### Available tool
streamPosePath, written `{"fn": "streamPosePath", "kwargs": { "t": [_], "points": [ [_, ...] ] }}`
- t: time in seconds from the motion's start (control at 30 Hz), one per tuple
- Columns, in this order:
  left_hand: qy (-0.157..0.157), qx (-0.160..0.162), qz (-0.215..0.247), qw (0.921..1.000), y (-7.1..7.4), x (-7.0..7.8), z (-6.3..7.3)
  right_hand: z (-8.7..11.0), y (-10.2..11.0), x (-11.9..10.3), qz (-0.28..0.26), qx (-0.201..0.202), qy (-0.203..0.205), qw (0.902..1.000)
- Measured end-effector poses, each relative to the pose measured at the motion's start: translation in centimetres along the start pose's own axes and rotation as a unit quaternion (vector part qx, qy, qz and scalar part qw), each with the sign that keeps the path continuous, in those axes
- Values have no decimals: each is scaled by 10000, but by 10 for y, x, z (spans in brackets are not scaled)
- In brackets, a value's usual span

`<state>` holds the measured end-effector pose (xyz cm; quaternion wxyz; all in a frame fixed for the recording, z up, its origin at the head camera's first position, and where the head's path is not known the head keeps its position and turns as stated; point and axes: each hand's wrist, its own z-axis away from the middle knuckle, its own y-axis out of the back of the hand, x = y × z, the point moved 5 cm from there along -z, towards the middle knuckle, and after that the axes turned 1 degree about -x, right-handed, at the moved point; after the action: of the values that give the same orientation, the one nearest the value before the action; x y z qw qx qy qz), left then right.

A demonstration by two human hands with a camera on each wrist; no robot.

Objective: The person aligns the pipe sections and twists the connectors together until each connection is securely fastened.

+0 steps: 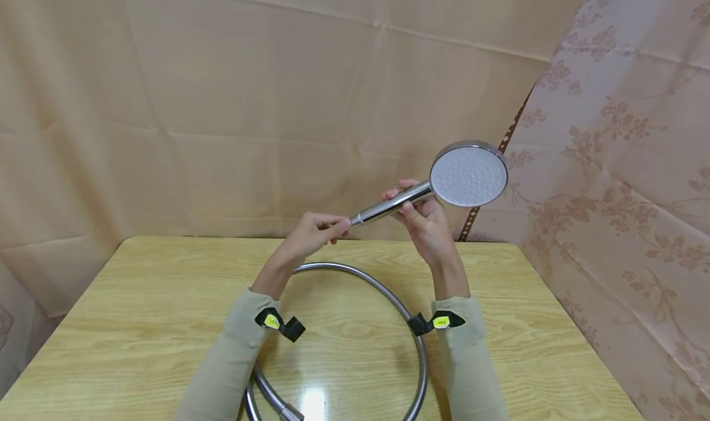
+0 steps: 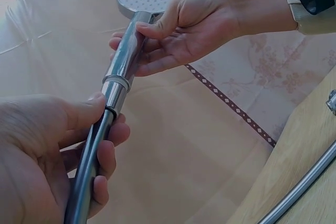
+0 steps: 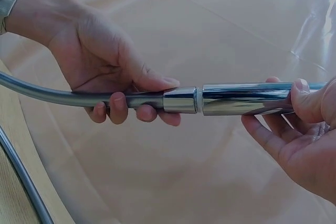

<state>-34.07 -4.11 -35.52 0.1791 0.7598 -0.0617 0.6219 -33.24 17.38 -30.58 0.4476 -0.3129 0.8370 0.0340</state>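
A chrome shower head (image 1: 468, 175) with a round white nozzle face is held up above the far edge of the table. My right hand (image 1: 426, 224) grips its handle (image 3: 244, 99), thumb on one side and fingers on the other. With my left hand (image 1: 318, 230) I pinch the metal end fitting (image 3: 180, 100) of a grey shower hose (image 2: 84, 182), fingers curled round the hose just behind it. Fitting and handle end meet in line, and a pale ring (image 3: 199, 99) shows at the joint. Whether the threads are engaged cannot be seen.
The hose lies in a wide loop (image 1: 423, 359) on the wooden table (image 1: 554, 347). Its other metal end (image 1: 291, 412) rests near the table's front edge. A beige cloth (image 1: 249, 100) hangs behind, with a flowered cloth (image 1: 627, 193) on the right.
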Motion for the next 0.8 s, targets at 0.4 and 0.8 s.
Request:
{"fn": "streamPosePath", "kwargs": {
  "t": [0.4, 0.8],
  "points": [
    [-18, 404, 515, 9979, -1, 2, 2, 0, 0, 1, 146, 367, -139, 9991],
    [468, 178, 339, 9982, -2, 0, 3, 3, 1, -1, 255, 397, -177, 9987]
  ]
}}
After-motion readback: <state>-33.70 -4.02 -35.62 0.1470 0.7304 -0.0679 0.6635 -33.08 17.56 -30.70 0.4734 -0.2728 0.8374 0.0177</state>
